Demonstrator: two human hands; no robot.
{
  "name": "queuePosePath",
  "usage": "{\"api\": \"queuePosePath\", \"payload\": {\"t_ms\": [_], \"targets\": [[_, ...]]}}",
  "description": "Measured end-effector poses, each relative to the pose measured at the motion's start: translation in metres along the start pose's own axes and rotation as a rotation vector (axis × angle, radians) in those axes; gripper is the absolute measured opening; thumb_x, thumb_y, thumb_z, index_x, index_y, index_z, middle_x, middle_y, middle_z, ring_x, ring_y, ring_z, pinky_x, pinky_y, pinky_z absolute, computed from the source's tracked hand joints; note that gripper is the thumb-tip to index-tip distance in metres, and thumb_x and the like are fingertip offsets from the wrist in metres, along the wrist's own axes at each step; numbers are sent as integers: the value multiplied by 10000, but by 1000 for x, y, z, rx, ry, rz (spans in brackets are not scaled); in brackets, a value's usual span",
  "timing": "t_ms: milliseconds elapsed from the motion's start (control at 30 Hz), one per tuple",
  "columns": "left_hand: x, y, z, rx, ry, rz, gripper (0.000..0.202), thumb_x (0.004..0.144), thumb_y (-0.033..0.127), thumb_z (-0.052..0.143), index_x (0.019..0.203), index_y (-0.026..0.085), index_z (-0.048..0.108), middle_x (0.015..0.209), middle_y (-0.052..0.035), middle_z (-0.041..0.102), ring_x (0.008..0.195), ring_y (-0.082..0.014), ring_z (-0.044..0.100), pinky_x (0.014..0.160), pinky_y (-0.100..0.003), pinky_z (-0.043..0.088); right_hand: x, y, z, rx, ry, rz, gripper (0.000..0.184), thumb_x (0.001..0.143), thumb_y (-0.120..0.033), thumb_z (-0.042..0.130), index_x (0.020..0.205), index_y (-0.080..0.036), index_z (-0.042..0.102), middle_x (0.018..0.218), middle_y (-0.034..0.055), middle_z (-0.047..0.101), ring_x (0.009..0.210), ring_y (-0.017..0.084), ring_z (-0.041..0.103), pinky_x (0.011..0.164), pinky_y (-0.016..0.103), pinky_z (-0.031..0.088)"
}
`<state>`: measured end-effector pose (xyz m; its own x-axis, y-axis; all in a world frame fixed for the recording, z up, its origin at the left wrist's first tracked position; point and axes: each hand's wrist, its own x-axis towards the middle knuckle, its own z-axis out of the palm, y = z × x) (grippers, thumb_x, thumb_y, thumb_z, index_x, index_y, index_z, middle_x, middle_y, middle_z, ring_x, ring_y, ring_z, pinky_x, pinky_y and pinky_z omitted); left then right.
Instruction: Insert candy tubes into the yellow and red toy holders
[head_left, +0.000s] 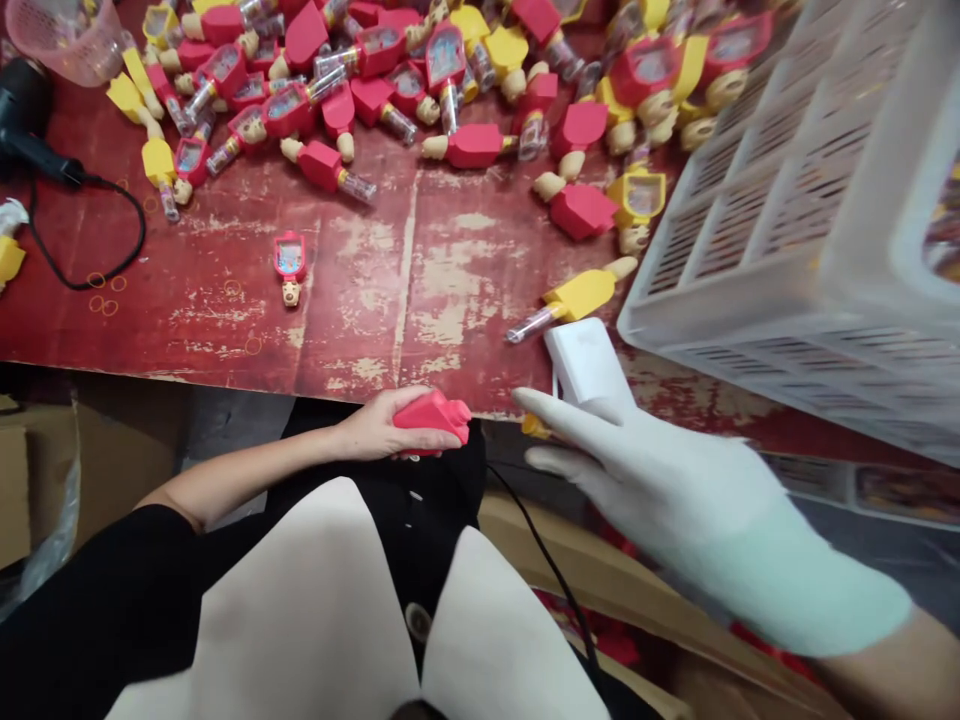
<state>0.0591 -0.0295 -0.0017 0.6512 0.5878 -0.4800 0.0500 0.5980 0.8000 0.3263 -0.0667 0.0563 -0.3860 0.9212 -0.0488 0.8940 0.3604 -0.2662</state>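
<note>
My bare left hand is closed around a red plastic toy case, just off the table's front edge and above my lap. The case has a narrower, knobbed end pointing right. My right hand wears a white glove with a pale green cuff. Its fingers reach left, stretched out with a gap between them, beside a white box-shaped device at the table edge. A small yellow piece shows in that gap; whether the fingers touch it I cannot tell.
Red and yellow toys with clear tubes are heaped along the back of the red table. One yellow toy lies near the device, a small red one farther left. A white crate stands right, a dark hair dryer left.
</note>
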Motion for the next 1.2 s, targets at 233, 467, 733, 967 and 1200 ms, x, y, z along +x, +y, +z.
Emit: {"api": "queuePosePath", "payload": {"t_ms": [233,467,733,967,1200], "targets": [[-4,10,6,199,-226,-6,496,709,559,836,872,162,586,749,32,574,653,-97,519,596,-224,385,20,-26,-15,-169,-3,-503,421,1086,-303,296,844,-189,621,648,18,570,526,142,517,541,308,248],[-21,3,9,412,-406,-42,477,767,602,773,835,190,542,721,41,591,639,-96,546,589,-212,375,-7,-50,-7,-108,-106,-490,376,1043,-214,333,766,-189,585,586,-3,487,460,141,450,547,326,192],[-24,-20,11,1095,-274,222,379,931,560,623,1010,193,571,923,-39,660,735,-155,611,598,-252,322,-8,-57,22,676,-631,301,543,949,-620,473,632,-186,557,561,2,532,514,117,467,503,249,298],[-14,-9,-14,1076,-126,398,459,927,637,584,984,182,558,828,-18,636,712,-156,599,617,-253,344,12,-45,20,588,-406,256,453,899,-584,545,1038,-180,694,879,62,730,709,199,655,642,294,464],[-23,-3,3,1040,-221,317,449,941,646,552,951,197,538,839,-20,647,702,-144,598,601,-244,326,-15,-46,16,225,-224,-152,432,1027,-488,423,973,-181,722,701,46,634,547,159,575,478,271,344]]}}
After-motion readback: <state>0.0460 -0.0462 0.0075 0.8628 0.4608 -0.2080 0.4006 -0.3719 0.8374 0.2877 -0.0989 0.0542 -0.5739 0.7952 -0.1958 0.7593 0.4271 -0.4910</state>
